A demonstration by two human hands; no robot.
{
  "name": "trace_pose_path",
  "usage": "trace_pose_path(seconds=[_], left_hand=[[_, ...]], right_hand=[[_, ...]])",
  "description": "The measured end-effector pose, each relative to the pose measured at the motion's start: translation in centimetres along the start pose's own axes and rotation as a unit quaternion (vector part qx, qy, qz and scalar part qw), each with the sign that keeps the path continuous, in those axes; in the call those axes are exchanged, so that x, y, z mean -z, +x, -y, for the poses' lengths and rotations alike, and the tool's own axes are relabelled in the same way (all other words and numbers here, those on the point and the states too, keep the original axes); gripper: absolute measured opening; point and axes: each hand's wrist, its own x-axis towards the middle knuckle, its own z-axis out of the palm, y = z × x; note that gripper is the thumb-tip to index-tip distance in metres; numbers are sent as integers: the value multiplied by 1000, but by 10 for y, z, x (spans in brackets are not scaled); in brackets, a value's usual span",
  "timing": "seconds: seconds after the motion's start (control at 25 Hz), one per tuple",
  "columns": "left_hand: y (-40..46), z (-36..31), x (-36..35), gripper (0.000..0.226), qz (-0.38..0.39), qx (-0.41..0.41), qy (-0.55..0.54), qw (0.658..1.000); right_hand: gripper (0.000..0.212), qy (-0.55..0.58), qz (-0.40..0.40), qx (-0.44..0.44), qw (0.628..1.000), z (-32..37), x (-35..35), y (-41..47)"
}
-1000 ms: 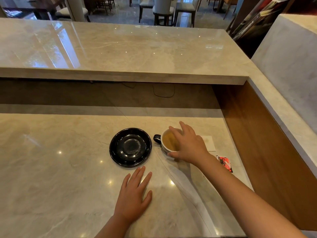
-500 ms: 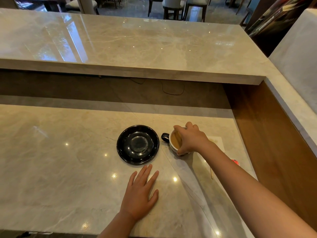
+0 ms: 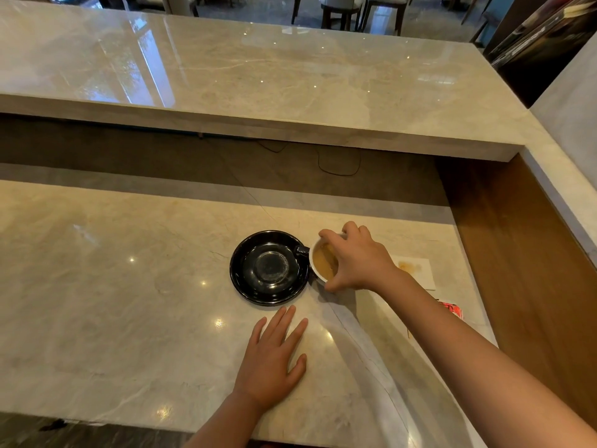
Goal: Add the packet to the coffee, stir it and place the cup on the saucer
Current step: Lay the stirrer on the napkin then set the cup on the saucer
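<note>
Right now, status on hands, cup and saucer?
Right hand gripping cup by the rim, at the saucer's right edge. Left hand flat on counter. Saucer empty.

One cup (image 3: 323, 265) (coffee inside), one saucer (image 3: 269, 268), one napkin (image 3: 416, 270), one packet (image 3: 452, 310), two hands

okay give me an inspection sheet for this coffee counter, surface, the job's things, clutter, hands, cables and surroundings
Surface: glossy marble counter, with a raised marble ledge behind it.
Job's things: black saucer, nothing on it; cup of light brown coffee at the saucer's right edge, handle over the rim; red packet by the right forearm.
Clutter: stained white napkin right of the cup.
Hands: right hand grips the cup's rim from above; left hand flat on the counter, holding nothing.
Cables: thin dark cable under the ledge.
Surroundings: chairs beyond the ledge; wood panel on the right.
</note>
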Motion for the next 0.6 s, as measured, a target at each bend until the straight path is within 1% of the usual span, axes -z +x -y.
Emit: trace_pose_path(seconds=[0.2,0.6], left_hand=[[0,-1,3,57,-2,-6,-6,1000],[1,-2,5,55,-14,-11,0,1000]], right_hand=[[94,27,-25,59,998,36,13,11],[94,23,6,99,995,81,-5,51]])
